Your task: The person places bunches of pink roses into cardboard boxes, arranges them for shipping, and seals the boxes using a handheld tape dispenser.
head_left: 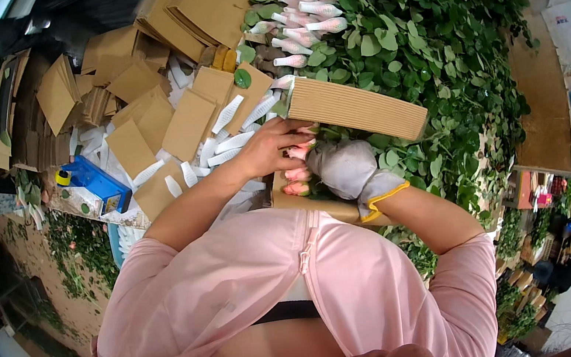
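Note:
Several pink roses (pixel 295 175) lie in a row in front of my chest, blooms to the left, on a piece of brown cardboard (pixel 339 207). Bare, my left hand (pixel 273 149) reaches in from the left, its fingers bent around the uppermost bloom. My right hand (pixel 345 167) wears a grey glove with a yellow-edged cuff. It closes over the roses just right of the blooms, and its fingertips are hidden. Just beyond both hands lies a corrugated cardboard strip (pixel 356 107), slanting down to the right over green leaves.
White foam net sleeves (pixel 227 114) and flat cardboard pieces (pixel 188 123) cover the table to the left. A blue tape dispenser (pixel 98 184) stands at its edge. Sleeved roses (pixel 305 22) with leafy stems (pixel 419 30) are heaped at the far right. Stacked cardboard (pixel 213 3) lies behind.

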`<state>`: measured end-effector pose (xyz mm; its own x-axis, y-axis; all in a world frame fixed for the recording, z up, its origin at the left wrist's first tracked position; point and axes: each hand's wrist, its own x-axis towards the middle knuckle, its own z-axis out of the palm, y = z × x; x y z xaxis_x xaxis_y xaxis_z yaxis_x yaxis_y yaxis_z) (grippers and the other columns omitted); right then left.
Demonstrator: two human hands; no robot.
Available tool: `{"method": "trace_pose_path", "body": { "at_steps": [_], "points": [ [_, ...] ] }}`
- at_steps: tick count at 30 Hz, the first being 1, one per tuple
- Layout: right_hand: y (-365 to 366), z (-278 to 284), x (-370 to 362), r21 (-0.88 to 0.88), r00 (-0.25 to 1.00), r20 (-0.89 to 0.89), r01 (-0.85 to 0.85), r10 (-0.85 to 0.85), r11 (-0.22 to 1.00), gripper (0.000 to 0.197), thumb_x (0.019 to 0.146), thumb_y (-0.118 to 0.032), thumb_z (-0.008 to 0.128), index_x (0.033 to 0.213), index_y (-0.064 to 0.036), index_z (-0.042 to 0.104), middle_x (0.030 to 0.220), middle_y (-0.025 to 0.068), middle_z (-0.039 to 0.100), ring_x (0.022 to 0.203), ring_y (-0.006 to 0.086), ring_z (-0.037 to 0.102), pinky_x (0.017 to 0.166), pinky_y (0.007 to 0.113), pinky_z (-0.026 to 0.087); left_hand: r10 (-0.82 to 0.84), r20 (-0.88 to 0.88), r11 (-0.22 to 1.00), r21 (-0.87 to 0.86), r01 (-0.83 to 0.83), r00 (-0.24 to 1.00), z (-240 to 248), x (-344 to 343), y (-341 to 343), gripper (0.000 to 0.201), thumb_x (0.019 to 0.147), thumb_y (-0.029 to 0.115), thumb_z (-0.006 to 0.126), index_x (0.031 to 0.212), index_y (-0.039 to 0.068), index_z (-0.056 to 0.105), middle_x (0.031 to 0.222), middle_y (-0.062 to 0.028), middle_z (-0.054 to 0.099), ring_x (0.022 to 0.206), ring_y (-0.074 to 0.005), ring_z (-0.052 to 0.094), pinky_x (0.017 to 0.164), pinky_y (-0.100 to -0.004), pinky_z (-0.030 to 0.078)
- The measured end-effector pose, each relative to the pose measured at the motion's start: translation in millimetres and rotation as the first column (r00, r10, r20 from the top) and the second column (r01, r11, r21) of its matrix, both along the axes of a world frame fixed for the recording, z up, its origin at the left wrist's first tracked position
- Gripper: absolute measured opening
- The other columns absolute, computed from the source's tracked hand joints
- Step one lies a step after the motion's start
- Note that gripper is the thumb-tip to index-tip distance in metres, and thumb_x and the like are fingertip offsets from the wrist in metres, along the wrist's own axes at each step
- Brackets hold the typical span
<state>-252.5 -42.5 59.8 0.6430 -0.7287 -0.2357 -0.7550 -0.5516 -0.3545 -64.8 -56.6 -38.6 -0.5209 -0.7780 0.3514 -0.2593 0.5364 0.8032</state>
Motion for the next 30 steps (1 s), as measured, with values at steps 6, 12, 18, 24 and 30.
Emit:
{"method": "trace_pose_path", "body": {
  "at_steps": [6, 12, 18, 24, 30],
  "points": [
    [-6, -11, -8, 0.138, 0.977, -0.093, 0.204, -0.193, 0.969, 0.019, 0.083, -0.02, 0.051, 0.095, -0.0094, 0.061, 0.085, 0.0134, 0.066, 0.075, 0.0299, 0.066, 0.056, 0.043, 0.051, 0.169, -0.076, 0.979, 0.127, -0.159, 0.983, 1, 6, 20, 0.049, 0.062, 0.02, 0.077, 0.109, 0.013, 0.066, 0.111, -0.0094, 0.054, 0.104, -0.0265, 0.051, 0.092, -0.0371, 0.039],
    [-18, -2, -5, 0.175, 0.972, -0.224, 0.11, -0.069, 0.978, 0.017, 0.082, -0.019, 0.054, 0.094, -0.0091, 0.061, 0.085, 0.0106, 0.066, 0.074, 0.0289, 0.065, 0.061, 0.039, 0.052, 0.154, 0.17, 0.984, 0.057, -0.166, 0.973, -3, 2, 39, 0.059, 0.059, 0.032, 0.079, 0.116, 0.021, 0.064, 0.097, -0.0064, 0.048, 0.095, -0.0242, 0.045, 0.086, -0.0364, 0.035],
    [-25, -24, -9, 0.078, 0.969, -0.05, 0.245, -0.242, 0.966, 0.027, 0.089, -0.026, 0.047, 0.102, -0.009, 0.063, 0.098, 0.0104, 0.065, 0.089, 0.0286, 0.061, 0.076, 0.037, 0.047, 0.18, 0.091, 0.953, 0.229, -0.197, 0.979, -11, 0, 44, 0.057, 0.058, 0.032, 0.08, 0.112, 0.024, 0.066, 0.096, -0.007, 0.046, 0.096, -0.0245, 0.044, 0.088, -0.0365, 0.033],
    [-26, -57, -22, -0.234, 0.98, 0.176, 0.133, -0.093, 0.963, 0.017, 0.08, -0.018, 0.06, 0.094, -0.0088, 0.063, 0.086, 0.0138, 0.063, 0.078, 0.0324, 0.06, 0.067, 0.04, 0.049, 0.214, 0.083, 0.927, 0.298, -0.229, 0.973, -9, -2, 42, 0.055, 0.058, 0.03, 0.08, 0.111, 0.024, 0.066, 0.098, -0.0075, 0.044, 0.098, -0.0257, 0.043, 0.09, -0.038, 0.034],
    [-32, -33, -7, 0.725, 0.649, 0.338, 0.283, -0.682, 0.628, 0.022, 0.087, -0.017, 0.054, 0.106, -0.0083, 0.061, 0.102, 0.0101, 0.064, 0.087, 0.0232, 0.062, 0.077, 0.035, 0.049, 0.199, 0.1, 0.924, 0.312, -0.22, 0.975, -4, -1, 38, 0.052, 0.058, 0.03, 0.079, 0.108, 0.023, 0.067, 0.101, -0.0083, 0.045, 0.1, -0.026, 0.043, 0.09, -0.0378, 0.034]
  ]
}}
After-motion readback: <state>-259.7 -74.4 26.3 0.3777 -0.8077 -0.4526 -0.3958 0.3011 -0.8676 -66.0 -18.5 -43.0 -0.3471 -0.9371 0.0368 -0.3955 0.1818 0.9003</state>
